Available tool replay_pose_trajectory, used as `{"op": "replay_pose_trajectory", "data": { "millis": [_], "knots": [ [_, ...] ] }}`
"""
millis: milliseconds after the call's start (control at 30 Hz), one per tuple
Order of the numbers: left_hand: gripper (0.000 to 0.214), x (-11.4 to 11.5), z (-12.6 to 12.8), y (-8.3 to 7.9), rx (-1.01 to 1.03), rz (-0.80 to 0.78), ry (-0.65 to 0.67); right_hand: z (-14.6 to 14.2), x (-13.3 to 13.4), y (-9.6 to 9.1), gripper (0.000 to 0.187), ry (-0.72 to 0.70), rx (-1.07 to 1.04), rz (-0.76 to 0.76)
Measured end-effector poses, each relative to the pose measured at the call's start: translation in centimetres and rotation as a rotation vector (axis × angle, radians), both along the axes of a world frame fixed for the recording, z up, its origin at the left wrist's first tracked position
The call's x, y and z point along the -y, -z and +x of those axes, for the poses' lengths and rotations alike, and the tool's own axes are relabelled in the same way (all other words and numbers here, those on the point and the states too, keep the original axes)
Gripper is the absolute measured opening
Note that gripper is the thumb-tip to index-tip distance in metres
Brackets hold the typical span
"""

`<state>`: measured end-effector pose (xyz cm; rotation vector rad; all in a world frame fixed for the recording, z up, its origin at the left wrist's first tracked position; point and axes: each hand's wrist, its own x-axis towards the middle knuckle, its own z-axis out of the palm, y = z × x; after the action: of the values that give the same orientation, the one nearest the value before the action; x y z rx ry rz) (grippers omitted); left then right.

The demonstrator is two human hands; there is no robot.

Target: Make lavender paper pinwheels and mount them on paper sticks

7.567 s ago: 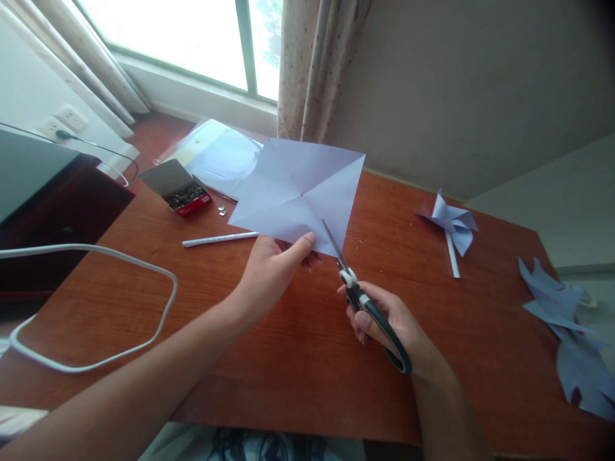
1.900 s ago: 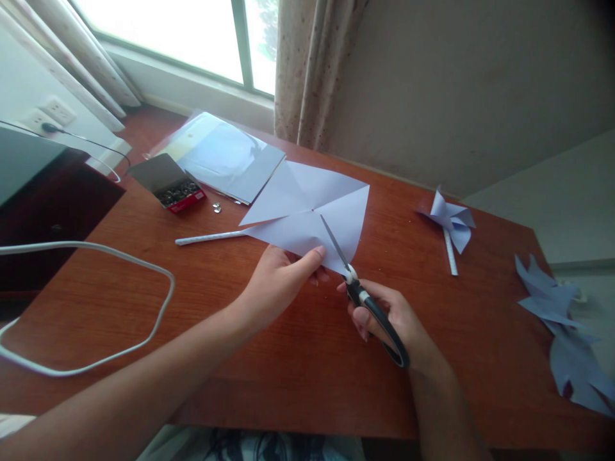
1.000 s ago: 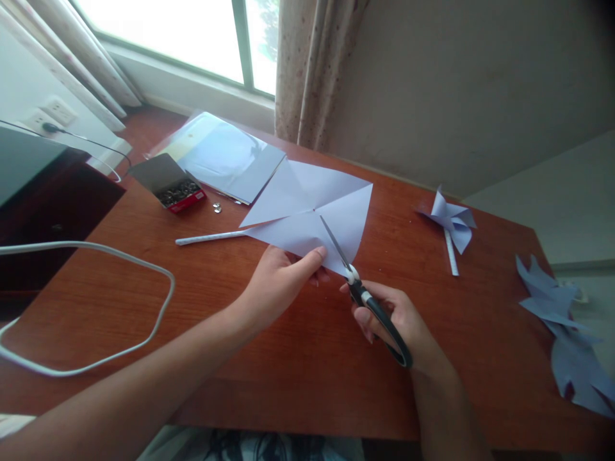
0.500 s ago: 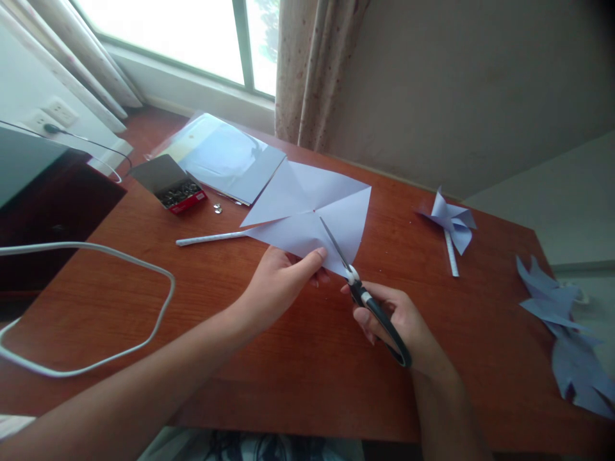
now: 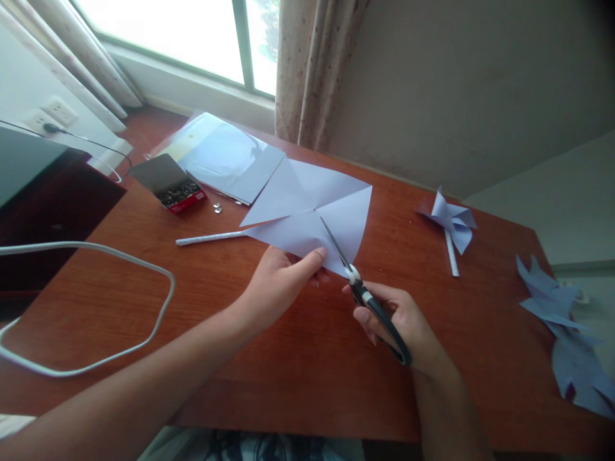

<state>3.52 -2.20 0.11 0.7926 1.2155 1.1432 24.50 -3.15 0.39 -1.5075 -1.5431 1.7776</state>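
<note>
My left hand [image 5: 283, 282] pinches the near edge of a square sheet of white paper [image 5: 312, 186], thumb on top and fingers beneath. Cuts run inward from the sheet's corners towards a small mark near its middle. Black-handled scissors [image 5: 369, 304] sit in my right hand [image 5: 394, 314], with my fingers through the handles. Their blades lie across the paper at its near right corner, tip pointing to the middle mark. A rolled paper stick [image 5: 211, 238] lies on the table, its right end meeting the sheet's left corner.
On the wooden table [image 5: 288, 384], a red box of thumbtacks [image 5: 180, 192] stands open beside a few loose tacks [image 5: 218, 208]. Behind are plastic-wrapped paper sheets [image 5: 221, 153]. To the right lie a paper pinwheel [image 5: 451, 224] and more folded paper pieces [image 5: 567, 333]. A white cable [image 5: 163, 314] loops at left.
Hardly anything differs. The scissors and my right hand have shifted by a hair, and the paper's right corner has moved very slightly. My left hand keeps its hold.
</note>
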Motion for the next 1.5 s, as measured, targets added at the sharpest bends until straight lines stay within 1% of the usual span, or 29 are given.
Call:
{"op": "replay_pose_trajectory", "data": {
  "millis": [300, 533, 700, 833, 1167, 1300, 1367, 1500],
  "knots": [
    [0.020, -0.1, 0.0, -0.1, 0.012, 0.006, 0.000, -0.1, 0.0, 0.0, 0.045, 0.014, 0.021, 0.010],
    [0.018, 0.0, 0.0, -0.1, 0.011, 0.013, -0.003, 0.0, 0.0, 0.2, 0.048, 0.012, 0.021, -0.011],
    [0.019, 0.0, 0.1, 0.0, 0.018, 0.010, -0.025, 0.0, 0.0, 0.2, 0.048, 0.018, 0.033, 0.004],
    [0.019, 0.0, 0.1, 0.1, 0.015, 0.012, -0.018, 0.1, 0.0, 0.3, 0.046, 0.017, 0.025, -0.007],
    [0.018, -0.1, 0.0, 0.1, 0.028, 0.003, -0.018, 0.3, -0.2, 0.4, 0.041, -0.010, 0.050, 0.068],
    [0.018, -0.1, -0.1, 0.3, 0.022, 0.031, 0.002, 0.1, -0.1, 0.2, 0.040, -0.005, 0.035, 0.014],
    [0.020, -0.1, -0.2, 0.5, 0.028, 0.047, -0.016, 0.0, 0.0, 0.1, 0.040, -0.006, 0.018, -0.012],
    [0.024, -0.1, -0.3, 1.1, 0.061, 0.049, -0.117, -0.2, 0.0, 0.3, 0.039, 0.010, -0.016, -0.001]
  ]
}}
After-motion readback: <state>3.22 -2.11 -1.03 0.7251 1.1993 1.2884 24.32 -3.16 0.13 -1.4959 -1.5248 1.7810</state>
